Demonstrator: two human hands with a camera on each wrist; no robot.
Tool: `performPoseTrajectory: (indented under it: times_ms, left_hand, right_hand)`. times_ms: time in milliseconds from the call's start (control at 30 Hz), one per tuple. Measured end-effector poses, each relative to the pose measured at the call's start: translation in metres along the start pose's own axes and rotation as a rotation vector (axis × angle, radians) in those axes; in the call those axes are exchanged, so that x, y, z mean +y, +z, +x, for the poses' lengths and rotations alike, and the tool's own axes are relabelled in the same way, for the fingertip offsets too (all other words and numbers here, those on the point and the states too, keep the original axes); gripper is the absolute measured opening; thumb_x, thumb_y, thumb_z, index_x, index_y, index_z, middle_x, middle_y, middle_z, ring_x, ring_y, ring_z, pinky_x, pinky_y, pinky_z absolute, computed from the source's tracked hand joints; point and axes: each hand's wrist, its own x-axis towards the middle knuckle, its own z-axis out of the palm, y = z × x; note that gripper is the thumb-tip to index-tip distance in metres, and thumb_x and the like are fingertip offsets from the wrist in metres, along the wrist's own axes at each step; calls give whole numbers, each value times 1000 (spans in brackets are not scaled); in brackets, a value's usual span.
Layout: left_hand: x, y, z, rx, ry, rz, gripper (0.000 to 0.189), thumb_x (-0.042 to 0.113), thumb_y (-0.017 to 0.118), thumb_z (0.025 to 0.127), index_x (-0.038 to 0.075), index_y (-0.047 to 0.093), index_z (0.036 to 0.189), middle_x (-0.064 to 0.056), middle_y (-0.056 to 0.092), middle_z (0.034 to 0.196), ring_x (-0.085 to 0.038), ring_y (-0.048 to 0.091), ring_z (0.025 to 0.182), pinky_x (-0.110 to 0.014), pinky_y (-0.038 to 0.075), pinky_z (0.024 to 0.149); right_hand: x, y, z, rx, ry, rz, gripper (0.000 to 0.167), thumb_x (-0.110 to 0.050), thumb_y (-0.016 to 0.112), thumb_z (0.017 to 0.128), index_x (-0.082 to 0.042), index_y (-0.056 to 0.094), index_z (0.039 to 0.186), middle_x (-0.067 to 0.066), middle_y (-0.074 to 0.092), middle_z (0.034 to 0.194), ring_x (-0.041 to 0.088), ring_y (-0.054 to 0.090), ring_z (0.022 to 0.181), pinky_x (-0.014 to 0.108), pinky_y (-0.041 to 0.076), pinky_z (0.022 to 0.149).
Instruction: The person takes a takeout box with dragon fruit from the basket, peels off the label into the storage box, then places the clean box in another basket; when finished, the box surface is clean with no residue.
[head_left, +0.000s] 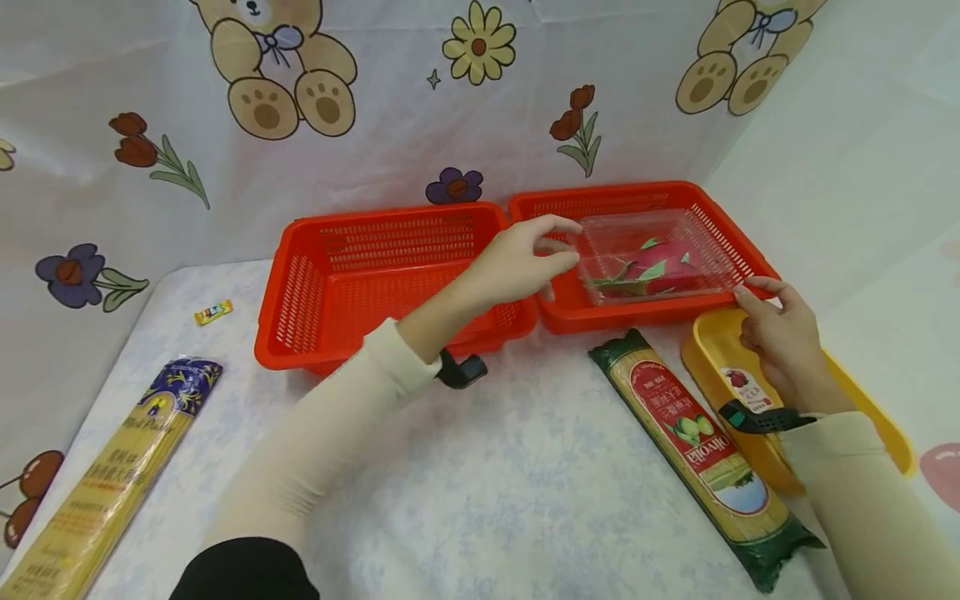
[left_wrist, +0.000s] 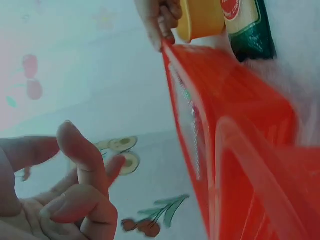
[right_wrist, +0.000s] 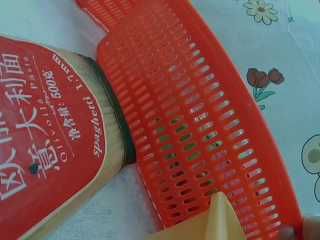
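Observation:
My left hand hovers over the inner side of the right red basket, its fingers loosely bent with nothing between them. That basket holds a clear plastic box with a pink dragon fruit showing through it. At the basket's near right corner, my right hand pinches the rim between thumb and fingers. The left wrist view shows the same right hand on that corner, and my left hand apart from the basket. A yellow container lies partly beneath my right hand and forearm.
Another red basket stands left of the first. A green-ended spaghetti pack lies in front, against the yellow container. At the far left are a long yellow noodle pack and a small yellow wrapped sweet. Printed cloth hangs behind.

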Motion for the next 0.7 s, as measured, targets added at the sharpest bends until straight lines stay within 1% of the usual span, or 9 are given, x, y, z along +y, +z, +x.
performPoseTrajectory:
  times_ms: [133, 233, 333, 400, 467, 533, 600, 667, 700]
  left_hand:
    - [-7, -17, -50, 12, 98, 73, 39, 33, 64, 102, 32, 57, 140, 9, 64, 124, -30, 67, 72, -39, 56, 70]
    - [-19, -23, -86, 40, 141, 175, 37, 34, 64, 101, 33, 58, 138, 15, 64, 121, -21, 66, 71, -38, 56, 64]
    - [-31, -28, -119, 98, 163, 296, 37, 33, 65, 100, 35, 59, 137, 20, 63, 121, -13, 63, 73, -36, 52, 57]
    - [-40, -33, -138, 152, 172, 373, 38, 31, 66, 100, 34, 59, 138, 20, 63, 124, -8, 61, 78, -33, 51, 56]
    - [-48, -38, -157, 219, 180, 455, 40, 29, 68, 99, 32, 60, 139, 18, 63, 126, -6, 60, 81, -31, 51, 56]
    - [-57, -42, -174, 281, 183, 535, 44, 28, 70, 98, 29, 60, 141, 15, 63, 130, -6, 61, 89, -31, 55, 65]
    - [-65, -44, -190, 311, 176, 605, 48, 28, 72, 97, 26, 59, 143, 10, 63, 134, -11, 63, 104, -37, 57, 81]
    - [-72, -43, -204, 310, 155, 657, 52, 28, 73, 96, 25, 57, 145, 6, 61, 139, -16, 60, 119, -46, 53, 96]
    - [-76, -41, -211, 300, 145, 681, 55, 29, 74, 95, 24, 56, 147, 5, 60, 141, -19, 57, 125, -50, 50, 101]
  right_hand:
    - [-4, -8, -1, 1, -2, -17, 61, -45, 79, 83, -25, 48, 132, -6, 66, 98, 16, 38, 55, 22, 41, 54]
    - [-8, -15, -5, 5, -17, -108, 56, -49, 76, 85, -24, 49, 128, -5, 70, 86, 16, 39, 52, 24, 37, 50]
    - [-13, -18, -14, 49, -61, -213, 58, -54, 72, 86, -21, 51, 128, -4, 67, 75, 14, 46, 51, 23, 39, 47]
    - [-20, -17, -23, 85, -97, -215, 60, -55, 71, 86, -19, 53, 130, -2, 63, 72, 13, 50, 52, 21, 42, 47]
    - [-29, -12, -34, 109, -150, -184, 61, -53, 71, 87, -16, 54, 133, -1, 61, 72, 13, 51, 52, 20, 44, 47]
    - [-37, -2, -48, 120, -211, -141, 56, -50, 72, 89, -15, 58, 131, 0, 58, 69, 14, 47, 49, 20, 42, 45]
    - [-42, 12, -63, 112, -304, -108, 47, -44, 70, 94, -10, 62, 125, 2, 52, 63, 16, 40, 46, 22, 33, 40]
    - [-43, 32, -83, 122, -441, -203, 36, -38, 64, 101, -5, 65, 115, 2, 46, 58, 17, 36, 45, 26, 28, 41]
    - [-42, 42, -94, 127, -527, -266, 32, -33, 60, 104, -2, 67, 111, 2, 42, 56, 17, 35, 46, 26, 27, 42]
